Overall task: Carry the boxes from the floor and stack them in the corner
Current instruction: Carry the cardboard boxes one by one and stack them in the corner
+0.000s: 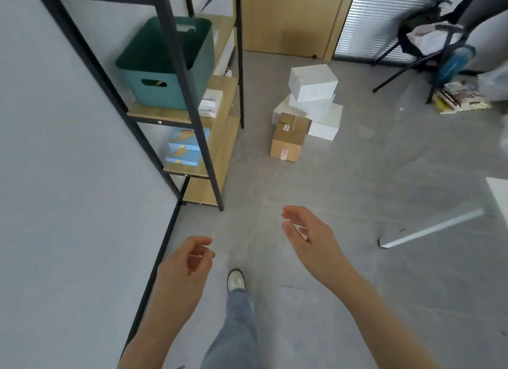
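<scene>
Bare hands: your left hand [189, 261] and right hand [308, 236] are hanging loose-fingered, gripping nothing. You're looking to be on approach w/ the boxes [305, 110] piled on the floor [357, 176] ahead, well apart. Next: crouch, grip top white box [313, 82] both sides.

I'm in an office storeroom: grey floor [357, 176], metal shelving [209, 126] at ten o'clock with a green bin [167, 66], wooden door [288, 16] at twelve, blinds [384, 11] and a folding chair [445, 38] at one o'clock, cartons [305, 107] piled ahead.
</scene>
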Demonstrator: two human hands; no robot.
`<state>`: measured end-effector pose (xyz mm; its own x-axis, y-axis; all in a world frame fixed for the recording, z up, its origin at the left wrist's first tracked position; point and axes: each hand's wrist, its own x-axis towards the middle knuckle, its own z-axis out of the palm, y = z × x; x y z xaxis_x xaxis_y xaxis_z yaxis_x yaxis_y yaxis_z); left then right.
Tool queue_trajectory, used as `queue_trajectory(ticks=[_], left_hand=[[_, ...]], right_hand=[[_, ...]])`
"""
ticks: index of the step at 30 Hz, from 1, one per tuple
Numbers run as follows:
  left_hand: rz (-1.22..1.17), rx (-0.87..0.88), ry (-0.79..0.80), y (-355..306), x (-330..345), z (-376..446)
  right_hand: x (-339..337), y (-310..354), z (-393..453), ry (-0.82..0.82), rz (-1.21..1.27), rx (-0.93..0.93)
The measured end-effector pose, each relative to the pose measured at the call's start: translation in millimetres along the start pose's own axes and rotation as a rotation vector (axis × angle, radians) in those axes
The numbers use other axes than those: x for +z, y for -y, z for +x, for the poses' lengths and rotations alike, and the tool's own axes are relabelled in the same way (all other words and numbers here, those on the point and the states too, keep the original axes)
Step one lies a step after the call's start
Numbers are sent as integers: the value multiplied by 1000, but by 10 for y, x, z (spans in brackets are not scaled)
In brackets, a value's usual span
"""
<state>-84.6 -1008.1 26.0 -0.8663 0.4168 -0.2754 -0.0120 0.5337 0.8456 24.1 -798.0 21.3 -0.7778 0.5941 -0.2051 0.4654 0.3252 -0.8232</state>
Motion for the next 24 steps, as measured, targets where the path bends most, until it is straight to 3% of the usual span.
queue_trajectory(ticks=[13, 19, 24], left_hand=[[152, 182, 328, -1546, 1074, 3234], [112, 148, 331, -1991, 1865, 4441], [90, 17, 282, -2363, 2427, 5292]], right_hand=[[-1140, 60, 2594, -234, 6, 162], [-1696, -199, 3919, -227, -20, 198], [-2139, -403, 5123, -147, -74, 193]])
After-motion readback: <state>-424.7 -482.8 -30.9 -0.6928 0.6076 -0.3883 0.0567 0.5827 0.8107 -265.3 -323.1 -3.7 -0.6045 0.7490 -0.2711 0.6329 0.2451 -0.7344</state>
